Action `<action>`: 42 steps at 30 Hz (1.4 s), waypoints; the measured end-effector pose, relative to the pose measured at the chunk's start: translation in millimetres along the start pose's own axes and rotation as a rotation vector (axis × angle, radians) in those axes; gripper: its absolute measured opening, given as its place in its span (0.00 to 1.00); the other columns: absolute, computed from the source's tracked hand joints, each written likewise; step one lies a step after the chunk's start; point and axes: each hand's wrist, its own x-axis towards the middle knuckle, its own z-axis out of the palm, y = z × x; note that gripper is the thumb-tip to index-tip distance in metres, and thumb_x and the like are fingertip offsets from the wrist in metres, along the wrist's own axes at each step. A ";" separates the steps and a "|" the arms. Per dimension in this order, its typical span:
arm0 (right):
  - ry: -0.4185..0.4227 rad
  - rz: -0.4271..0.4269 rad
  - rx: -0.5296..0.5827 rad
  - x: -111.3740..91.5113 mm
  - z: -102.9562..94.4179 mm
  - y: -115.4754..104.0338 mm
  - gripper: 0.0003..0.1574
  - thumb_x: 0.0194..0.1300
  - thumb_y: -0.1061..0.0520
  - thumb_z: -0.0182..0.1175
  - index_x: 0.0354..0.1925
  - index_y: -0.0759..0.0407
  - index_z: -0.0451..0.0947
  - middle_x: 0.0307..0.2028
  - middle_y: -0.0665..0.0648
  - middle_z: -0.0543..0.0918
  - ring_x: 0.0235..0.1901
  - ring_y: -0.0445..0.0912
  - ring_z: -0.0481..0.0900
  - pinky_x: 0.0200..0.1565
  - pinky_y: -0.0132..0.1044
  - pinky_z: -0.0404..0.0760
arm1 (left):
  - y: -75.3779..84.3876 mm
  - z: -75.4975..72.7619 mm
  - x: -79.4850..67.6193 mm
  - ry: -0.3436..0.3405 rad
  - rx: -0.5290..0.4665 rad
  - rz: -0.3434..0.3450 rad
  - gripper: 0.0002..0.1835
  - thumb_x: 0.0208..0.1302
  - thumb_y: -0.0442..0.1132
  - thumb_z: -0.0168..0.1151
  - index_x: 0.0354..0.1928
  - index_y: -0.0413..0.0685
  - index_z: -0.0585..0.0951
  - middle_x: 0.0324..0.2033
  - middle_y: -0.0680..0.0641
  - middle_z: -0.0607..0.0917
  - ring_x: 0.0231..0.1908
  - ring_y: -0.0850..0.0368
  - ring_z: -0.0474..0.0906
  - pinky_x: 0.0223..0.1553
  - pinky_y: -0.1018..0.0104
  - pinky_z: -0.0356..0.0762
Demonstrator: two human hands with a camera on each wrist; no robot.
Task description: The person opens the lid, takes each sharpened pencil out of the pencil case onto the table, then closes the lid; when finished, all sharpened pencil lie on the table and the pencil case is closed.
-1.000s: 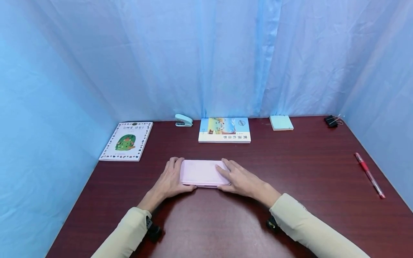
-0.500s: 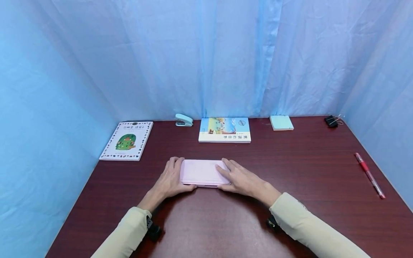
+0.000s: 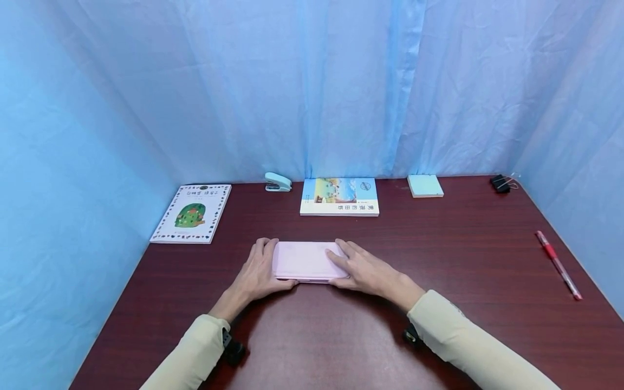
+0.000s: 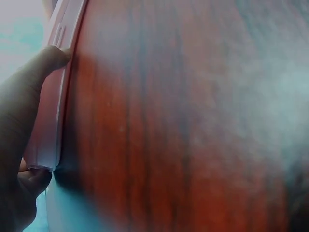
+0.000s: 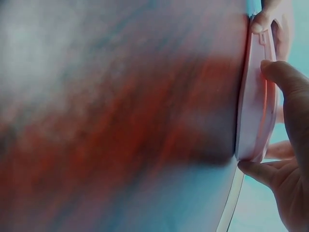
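A flat pink plastic case [image 3: 302,261], shaped like a pencil box, lies on the brown table in front of me. My left hand [image 3: 255,275] grips its left end, thumb on the near side and fingers around the end and far side. At the other end, my right hand [image 3: 368,275] holds it the same way, with one finger over the top. Both thumbs press the near side, where the left wrist view shows a seam along the case [image 4: 50,111]. In the right wrist view a small clasp [image 5: 262,37] shows beside the left thumb. The lid is closed.
Along the back stand a white picture book [image 3: 191,213], a mint stapler [image 3: 278,182], a blue and white book [image 3: 339,196], a pale green notepad [image 3: 425,185] and a black binder clip [image 3: 501,183]. A red pen [image 3: 558,265] lies at the right edge. Blue curtains [image 3: 292,86] enclose the table.
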 end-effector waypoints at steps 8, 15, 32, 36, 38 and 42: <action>-0.029 0.082 0.087 2.3 -2.4 -2.3 0.42 0.58 0.37 0.58 0.64 0.57 0.65 0.61 0.71 0.65 0.58 0.60 0.66 0.57 0.48 0.67 | -2.3 -2.9 1.7 0.000 -0.025 0.039 0.57 0.32 0.69 0.69 0.62 0.39 0.64 0.52 0.40 0.65 0.50 0.47 0.64 0.50 0.57 0.69; -0.017 0.137 0.095 3.9 -0.2 -5.7 0.48 0.55 0.31 0.58 0.65 0.55 0.64 0.61 0.71 0.65 0.56 0.61 0.67 0.56 0.48 0.67 | -8.9 -5.5 1.9 -0.039 -0.108 0.055 0.57 0.34 0.66 0.72 0.64 0.40 0.62 0.55 0.42 0.65 0.54 0.48 0.62 0.53 0.55 0.67; -0.036 0.073 -0.048 5.7 0.0 -8.8 0.43 0.63 0.33 0.49 0.66 0.57 0.62 0.58 0.71 0.67 0.55 0.60 0.69 0.53 0.47 0.70 | -10.7 1.4 1.1 0.022 -0.090 0.041 0.56 0.32 0.67 0.70 0.62 0.40 0.65 0.53 0.42 0.67 0.52 0.48 0.64 0.53 0.55 0.66; -0.037 0.084 -0.019 5.0 -3.3 -7.3 0.41 0.64 0.33 0.48 0.67 0.54 0.61 0.59 0.70 0.67 0.56 0.60 0.69 0.55 0.48 0.68 | -10.1 0.1 0.9 0.006 -0.079 0.025 0.57 0.33 0.70 0.69 0.63 0.41 0.64 0.55 0.42 0.67 0.53 0.48 0.63 0.53 0.54 0.66; -0.042 0.091 0.010 4.6 -4.8 -6.4 0.41 0.64 0.33 0.49 0.67 0.54 0.61 0.59 0.71 0.67 0.57 0.60 0.68 0.56 0.48 0.68 | -10.8 -1.0 1.4 -0.009 -0.088 0.033 0.58 0.33 0.70 0.68 0.64 0.41 0.63 0.55 0.42 0.67 0.54 0.48 0.63 0.53 0.53 0.66; -0.068 0.123 0.080 6.5 -8.6 -4.7 0.42 0.63 0.33 0.49 0.67 0.53 0.61 0.60 0.70 0.66 0.57 0.61 0.68 0.56 0.49 0.67 | -16.6 -5.9 2.4 -0.081 -0.180 0.038 0.58 0.35 0.68 0.70 0.66 0.44 0.60 0.57 0.44 0.65 0.56 0.50 0.62 0.55 0.53 0.64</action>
